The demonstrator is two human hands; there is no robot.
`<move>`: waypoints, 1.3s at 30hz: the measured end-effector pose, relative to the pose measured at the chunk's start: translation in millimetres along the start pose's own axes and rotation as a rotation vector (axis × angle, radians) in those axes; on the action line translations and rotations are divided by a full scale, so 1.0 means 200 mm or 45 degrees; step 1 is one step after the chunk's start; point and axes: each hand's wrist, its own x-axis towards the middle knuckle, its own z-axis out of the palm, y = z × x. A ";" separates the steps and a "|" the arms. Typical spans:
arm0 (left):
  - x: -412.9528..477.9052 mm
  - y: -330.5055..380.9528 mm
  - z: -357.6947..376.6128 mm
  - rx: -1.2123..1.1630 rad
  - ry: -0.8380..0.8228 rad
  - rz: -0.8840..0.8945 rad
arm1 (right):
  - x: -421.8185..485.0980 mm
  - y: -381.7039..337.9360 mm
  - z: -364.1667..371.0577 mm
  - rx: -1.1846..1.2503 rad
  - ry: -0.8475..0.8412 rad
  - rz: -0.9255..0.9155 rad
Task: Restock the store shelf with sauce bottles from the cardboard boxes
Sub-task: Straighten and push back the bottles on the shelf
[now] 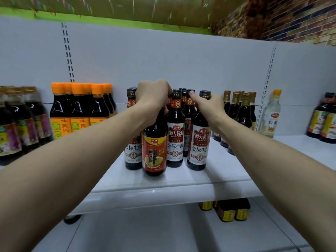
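Note:
My left hand grips the neck and cap of a dark sauce bottle with a red-orange label, which stands at the front of the white shelf. Behind and beside it stands a cluster of dark soy sauce bottles with white and red labels. My right hand reaches over this cluster, fingers extended, touching the caps of the bottles at about mid-shelf. No cardboard box is in view.
Orange-capped dark bottles and jars with purple labels stand to the left. Gold-capped bottles, a clear vinegar bottle and more dark bottles stand to the right. Yellow-capped bottles sit on the lower shelf.

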 end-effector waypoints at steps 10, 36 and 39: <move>-0.02 -0.10 0.03 -0.002 0.125 -0.058 | 0.03 0.05 0.01 -0.056 -0.027 -0.068; 0.00 -0.14 0.04 0.047 0.166 0.073 | 0.08 0.11 0.14 -0.442 0.195 -0.226; 0.00 -0.14 0.04 0.043 0.172 0.066 | 0.07 0.10 0.13 -0.438 0.180 -0.212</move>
